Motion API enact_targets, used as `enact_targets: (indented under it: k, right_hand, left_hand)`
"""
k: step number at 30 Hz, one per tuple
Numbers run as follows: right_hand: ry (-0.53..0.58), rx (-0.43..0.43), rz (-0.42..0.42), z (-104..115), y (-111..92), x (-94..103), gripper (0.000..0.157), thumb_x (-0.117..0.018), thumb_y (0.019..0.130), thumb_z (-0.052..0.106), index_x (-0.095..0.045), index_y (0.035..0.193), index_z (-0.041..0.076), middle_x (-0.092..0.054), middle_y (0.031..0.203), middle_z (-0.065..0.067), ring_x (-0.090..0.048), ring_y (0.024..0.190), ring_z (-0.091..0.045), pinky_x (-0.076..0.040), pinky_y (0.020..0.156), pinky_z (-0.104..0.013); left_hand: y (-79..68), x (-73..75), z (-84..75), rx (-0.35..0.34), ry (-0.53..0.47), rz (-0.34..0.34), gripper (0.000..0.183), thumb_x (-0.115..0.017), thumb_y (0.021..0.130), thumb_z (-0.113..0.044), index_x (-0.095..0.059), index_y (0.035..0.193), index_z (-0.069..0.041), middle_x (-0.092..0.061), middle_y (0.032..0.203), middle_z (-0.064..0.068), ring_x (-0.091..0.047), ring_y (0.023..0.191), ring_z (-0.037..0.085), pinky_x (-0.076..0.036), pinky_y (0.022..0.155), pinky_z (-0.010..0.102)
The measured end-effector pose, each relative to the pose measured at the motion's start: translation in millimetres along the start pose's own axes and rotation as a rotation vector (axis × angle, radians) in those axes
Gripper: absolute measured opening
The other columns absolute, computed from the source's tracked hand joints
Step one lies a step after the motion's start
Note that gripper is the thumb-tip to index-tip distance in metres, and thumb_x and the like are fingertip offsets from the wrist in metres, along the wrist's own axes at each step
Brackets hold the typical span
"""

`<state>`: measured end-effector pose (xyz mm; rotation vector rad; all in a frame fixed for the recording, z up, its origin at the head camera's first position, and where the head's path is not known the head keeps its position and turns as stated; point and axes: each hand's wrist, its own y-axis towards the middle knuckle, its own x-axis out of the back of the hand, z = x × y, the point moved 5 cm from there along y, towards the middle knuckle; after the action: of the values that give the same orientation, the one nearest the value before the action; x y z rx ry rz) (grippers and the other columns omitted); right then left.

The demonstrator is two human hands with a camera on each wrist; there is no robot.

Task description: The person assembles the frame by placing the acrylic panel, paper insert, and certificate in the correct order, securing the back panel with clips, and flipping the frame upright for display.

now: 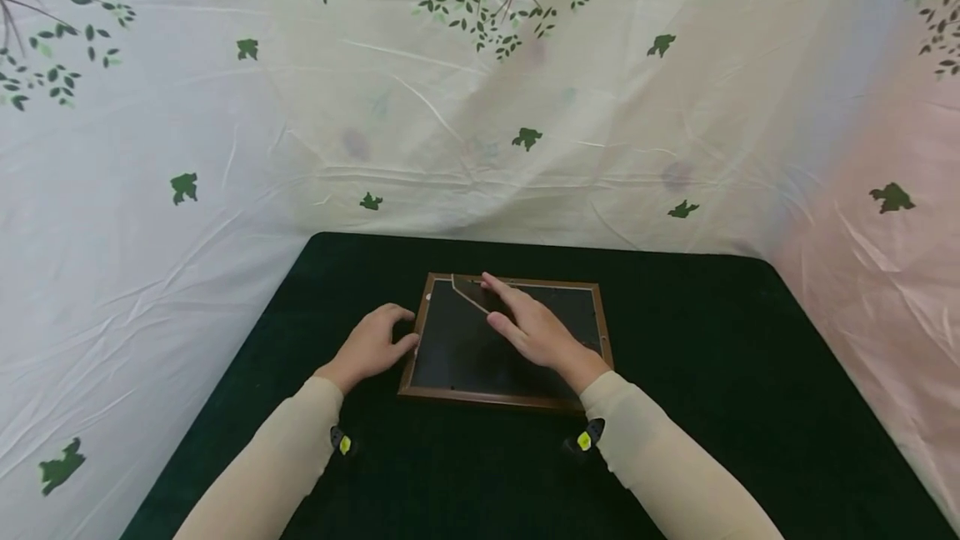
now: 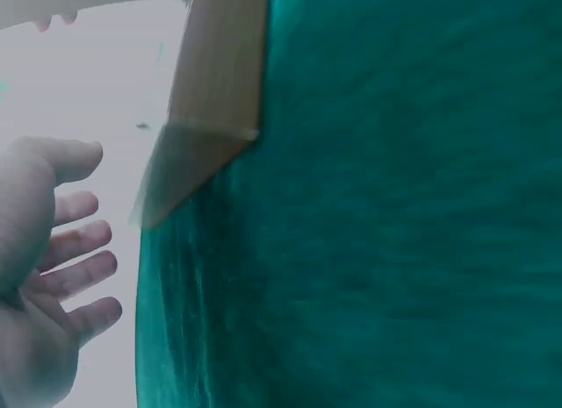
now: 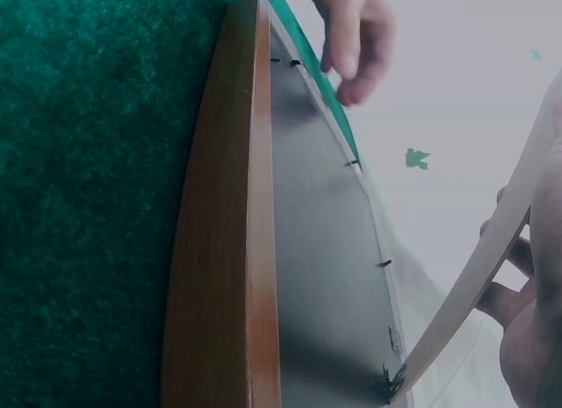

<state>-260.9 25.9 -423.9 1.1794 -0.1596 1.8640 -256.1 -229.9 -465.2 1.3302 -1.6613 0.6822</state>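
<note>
A wooden picture frame (image 1: 480, 397) lies on the dark green table with its black back (image 1: 472, 365) facing up. From that back a thin stand flap (image 1: 468, 294) with a pale edge rises at a slant. My right hand (image 1: 536, 332) holds the flap, fingers on its far side and thumb nearer me. In the right wrist view the flap (image 3: 474, 294) shows edge-on, with the fingertips along it. Beside the frame's left edge is my left hand (image 1: 371, 344), fingers loosely bent and thumb apart, gripping nothing. The left wrist view shows these fingers (image 2: 79, 241) spread near the frame corner (image 2: 211, 92).
Small dark metal tabs (image 3: 385, 264) stick out along the inner edge of the frame. Dark green cloth (image 1: 697, 357) covers the table around it. White curtains (image 1: 450, 148) with printed leaves and birds hang behind and at both sides.
</note>
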Motion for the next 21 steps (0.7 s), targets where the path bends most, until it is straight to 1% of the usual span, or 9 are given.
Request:
enact_targets:
  k: [2,4,6,8,10,14,17,21]
  right_hand:
    - [0.006,0.000,-0.003,0.1,-0.1,0.5,0.061,-0.046,0.102,0.033,-0.016,0.155,0.027,-0.039,0.150,0.002,-0.034,0.139,-0.022,-0.029,0.110,-0.049]
    - [0.003,-0.005,-0.001,0.1,-0.3,0.5,0.061,-0.045,0.102,0.035,-0.015,0.155,0.027,-0.038,0.151,0.004,-0.034,0.139,-0.021,-0.030,0.110,-0.048]
    - [0.001,-0.005,0.001,0.6,-0.4,0.4,0.060,-0.044,0.103,0.037,-0.016,0.155,0.027,-0.038,0.151,0.004,-0.034,0.138,-0.021,-0.030,0.110,-0.048]
    - [0.001,-0.004,-0.001,0.4,-0.6,-0.7,0.060,-0.043,0.103,0.038,-0.016,0.155,0.025,-0.038,0.150,0.005,-0.035,0.138,-0.020,-0.031,0.109,-0.047]
    - [0.001,-0.004,-0.004,0.0,-0.9,-1.5,0.060,-0.041,0.103,0.040,-0.016,0.155,0.026,-0.038,0.150,0.005,-0.035,0.138,-0.020,-0.031,0.109,-0.047]
    - [0.008,0.002,-0.015,-0.6,-1.6,-1.3,0.060,-0.042,0.103,0.041,-0.017,0.155,0.026,-0.039,0.150,0.005,-0.035,0.138,-0.020,-0.032,0.109,-0.048]
    - [0.005,0.003,-0.018,-1.4,-1.7,-0.4,0.060,-0.042,0.102,0.041,-0.016,0.155,0.028,-0.040,0.150,0.005,-0.035,0.138,-0.019,-0.032,0.109,-0.048]
    - [0.000,0.006,-0.020,-2.6,-1.3,0.8,0.061,-0.041,0.102,0.044,-0.017,0.155,0.026,-0.040,0.150,0.004,-0.035,0.138,-0.020,-0.031,0.109,-0.048]
  left_hand:
    - [13.4,-1.0,5.1,0.007,-0.015,-0.015,0.043,-0.067,0.091,-0.031,-0.060,0.125,-0.006,-0.056,0.130,0.013,-0.053,0.120,0.029,-0.044,0.098,0.048]
    - [24.5,-3.9,7.9,0.006,-0.021,-0.016,0.047,-0.067,0.091,-0.033,-0.059,0.127,-0.005,-0.054,0.132,0.014,-0.051,0.122,0.030,-0.042,0.100,0.049]
    - [33.0,-8.1,9.0,-0.008,-0.019,-0.009,0.049,-0.068,0.090,-0.035,-0.059,0.127,-0.004,-0.053,0.134,0.015,-0.050,0.123,0.031,-0.041,0.100,0.049]
    - [38.3,-12.9,9.8,-0.013,-0.018,0.004,0.051,-0.069,0.089,-0.036,-0.059,0.127,-0.004,-0.052,0.135,0.015,-0.049,0.124,0.031,-0.041,0.101,0.049]
    - [41.5,-17.1,10.7,-0.009,-0.027,0.010,0.052,-0.070,0.088,-0.037,-0.059,0.127,-0.005,-0.051,0.136,0.014,-0.049,0.124,0.031,-0.041,0.101,0.049]
    - [43.4,-22.2,11.5,-0.004,-0.040,-0.002,0.053,-0.072,0.087,-0.037,-0.059,0.129,-0.007,-0.052,0.135,0.012,-0.050,0.124,0.029,-0.041,0.101,0.049]
    - [43.1,-23.2,10.6,-0.018,-0.043,-0.016,0.054,-0.072,0.087,-0.037,-0.059,0.130,-0.006,-0.051,0.136,0.012,-0.049,0.125,0.030,-0.040,0.102,0.050]
    - [43.7,-23.7,8.4,-0.048,-0.031,-0.015,0.053,-0.070,0.089,-0.035,-0.058,0.131,-0.006,-0.046,0.142,0.012,-0.043,0.130,0.031,-0.037,0.104,0.051]
